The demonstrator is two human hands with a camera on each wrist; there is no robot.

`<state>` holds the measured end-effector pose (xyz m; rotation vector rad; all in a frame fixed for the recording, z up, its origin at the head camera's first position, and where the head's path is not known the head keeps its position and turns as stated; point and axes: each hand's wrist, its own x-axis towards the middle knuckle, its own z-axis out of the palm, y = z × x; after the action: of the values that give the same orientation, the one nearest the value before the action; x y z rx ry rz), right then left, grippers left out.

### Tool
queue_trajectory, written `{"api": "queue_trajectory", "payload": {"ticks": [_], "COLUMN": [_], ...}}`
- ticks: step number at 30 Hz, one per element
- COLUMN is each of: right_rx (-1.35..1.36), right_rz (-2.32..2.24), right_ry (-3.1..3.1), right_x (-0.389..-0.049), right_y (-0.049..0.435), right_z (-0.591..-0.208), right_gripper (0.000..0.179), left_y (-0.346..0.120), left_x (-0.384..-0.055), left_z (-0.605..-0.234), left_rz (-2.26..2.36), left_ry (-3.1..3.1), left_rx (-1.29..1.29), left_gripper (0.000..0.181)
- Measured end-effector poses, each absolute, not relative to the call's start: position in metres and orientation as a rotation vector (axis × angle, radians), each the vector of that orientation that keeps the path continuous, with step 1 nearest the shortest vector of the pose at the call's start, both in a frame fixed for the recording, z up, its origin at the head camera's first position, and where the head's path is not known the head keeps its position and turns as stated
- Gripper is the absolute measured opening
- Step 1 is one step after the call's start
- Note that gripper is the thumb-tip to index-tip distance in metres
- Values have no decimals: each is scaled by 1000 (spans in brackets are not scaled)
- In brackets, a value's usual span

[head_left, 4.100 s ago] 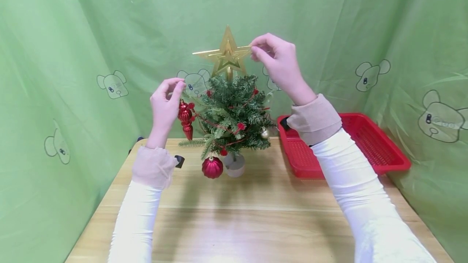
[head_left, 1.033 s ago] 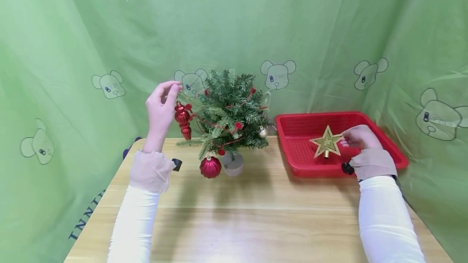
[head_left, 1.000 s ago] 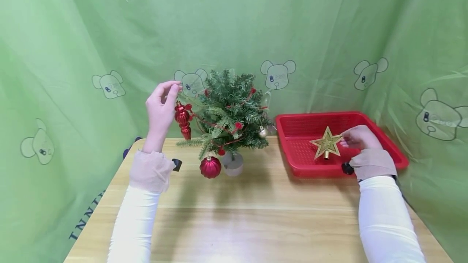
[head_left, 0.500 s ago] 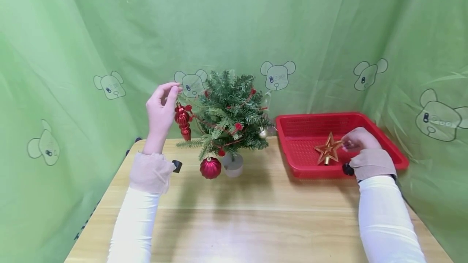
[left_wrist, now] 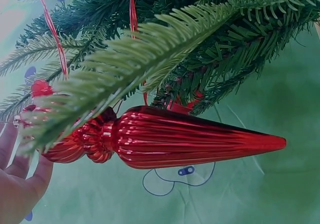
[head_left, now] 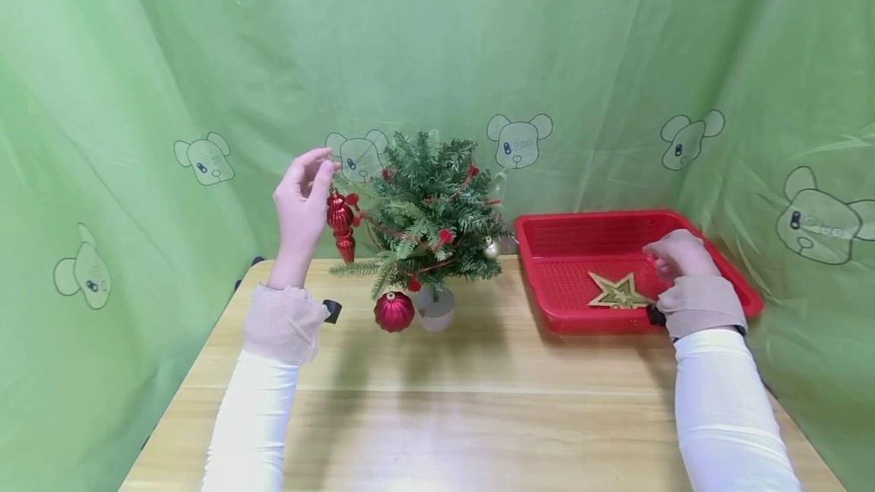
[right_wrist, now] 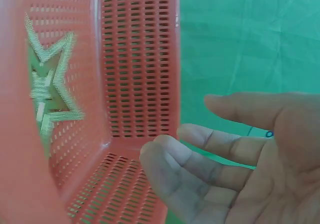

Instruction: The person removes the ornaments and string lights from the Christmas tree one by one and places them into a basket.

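My left hand [head_left: 301,192] is raised at the left of a small Christmas tree [head_left: 437,203], thumb and fingertips together over the top of a shiny red drop-shaped ornament [head_left: 340,222], pinching its hanging end. In the left wrist view the ribbed ornament [left_wrist: 195,139] lies partly behind a green branch [left_wrist: 130,69]. A gold star tree topper [head_left: 620,292] lies at the near side of a red plastic basket [head_left: 567,215]. Over that basket is my right hand [head_left: 683,255], away from the star; the right wrist view has its fingers [right_wrist: 200,144] loosely bent around nothing.
The tree's white base [head_left: 435,310] stands on a wooden table [head_left: 437,401]. A dark red ball [head_left: 393,312] hangs low at the front, a pale one [head_left: 492,247] at the right. Green curtain [head_left: 588,36] encloses the back and sides.
The gold star has gone from the treetop to the basket, carried by my right hand. In the last half second that hand has let go and the star has tipped flat. The left hand has barely moved.
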<state>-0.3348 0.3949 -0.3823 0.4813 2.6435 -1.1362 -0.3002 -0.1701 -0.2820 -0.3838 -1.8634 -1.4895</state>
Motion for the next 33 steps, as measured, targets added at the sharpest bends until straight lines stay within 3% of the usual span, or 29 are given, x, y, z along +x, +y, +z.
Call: {"api": "queue_trajectory", "payload": {"ticks": [3,14,33], "right_rx": [439,286,115], "right_rz": [-1117,-1136,-1304], "right_ry": [2686,2842,2970], "right_x": [-333,-325,-324], "right_y": [394,380,338], "right_z": [-380,-358,-331], "right_gripper": [21,47,45], "left_y": [-170,-172,-168], "left_x": [-299,-296,-285], "left_z": [-281,-277,-284], "left_rz": [-1513,-1503,-1534], "left_ry": [-1851,-1811,-1826], "left_rx": [-386,-382,-301], "left_gripper": [30,30,32]}}
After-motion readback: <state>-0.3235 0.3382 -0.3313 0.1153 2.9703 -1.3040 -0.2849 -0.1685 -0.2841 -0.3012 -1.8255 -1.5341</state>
